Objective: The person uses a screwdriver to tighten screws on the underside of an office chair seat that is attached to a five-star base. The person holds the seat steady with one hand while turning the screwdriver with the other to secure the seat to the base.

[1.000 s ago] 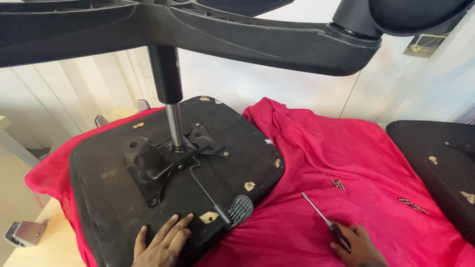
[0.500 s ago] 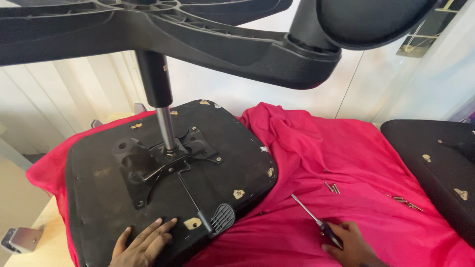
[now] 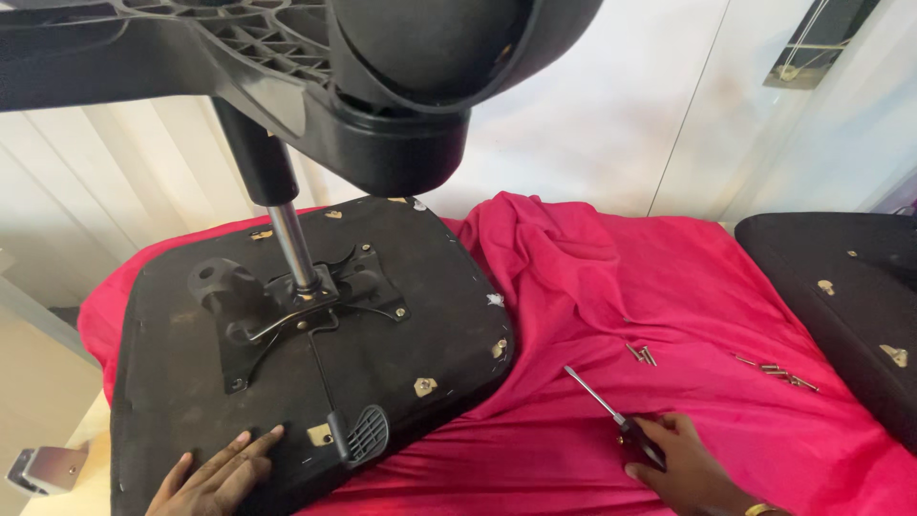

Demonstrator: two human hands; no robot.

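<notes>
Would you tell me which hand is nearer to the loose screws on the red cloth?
Right. The right hand, holding a screwdriver, lies just below the screws; the left hand rests on the seat underside, far left.

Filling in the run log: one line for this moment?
left hand: flat on seat | right hand: grips screwdriver on red cloth | screws: loose

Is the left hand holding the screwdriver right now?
No, the left hand lies flat on the upturned seat base; the right hand grips the screwdriver.
</notes>
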